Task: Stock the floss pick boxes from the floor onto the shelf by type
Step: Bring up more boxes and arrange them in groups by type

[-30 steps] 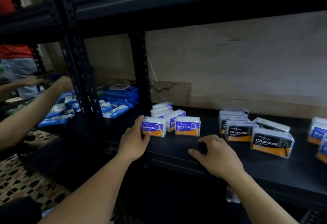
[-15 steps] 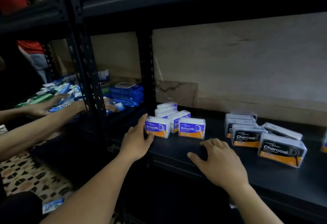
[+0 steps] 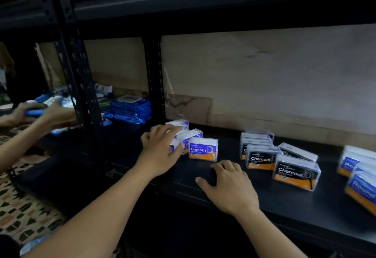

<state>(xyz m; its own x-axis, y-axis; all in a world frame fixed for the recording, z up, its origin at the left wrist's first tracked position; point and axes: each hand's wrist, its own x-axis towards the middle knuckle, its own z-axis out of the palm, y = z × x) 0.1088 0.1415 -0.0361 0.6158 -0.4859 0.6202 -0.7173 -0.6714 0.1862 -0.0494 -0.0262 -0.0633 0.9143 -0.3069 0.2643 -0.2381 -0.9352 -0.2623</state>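
Observation:
On the black shelf (image 3: 270, 206) stand three groups of clear floss pick boxes. Purple-and-orange Smooth boxes (image 3: 203, 149) are on the left, black Charcoal boxes (image 3: 295, 173) in the middle, and blue Round boxes (image 3: 361, 188) at the right edge. My left hand (image 3: 160, 147) lies over the front-left Smooth box (image 3: 173, 148), fingers across its top and thumb on its front, hiding most of it. My right hand (image 3: 230, 186) rests palm down on the shelf's front edge, between the Smooth and Charcoal groups, holding nothing.
A black perforated upright (image 3: 81, 86) divides this bay from the left one, where blue soft packs (image 3: 131, 109) are stacked. Another person's hands (image 3: 50, 113) handle blue packs there. A patterned floor (image 3: 24, 206) lies at lower left. A shelf board runs overhead.
My left hand has moved from the left side of the front Smooth box up and over it. The right hand stays on the shelf edge. The camera has shifted left.

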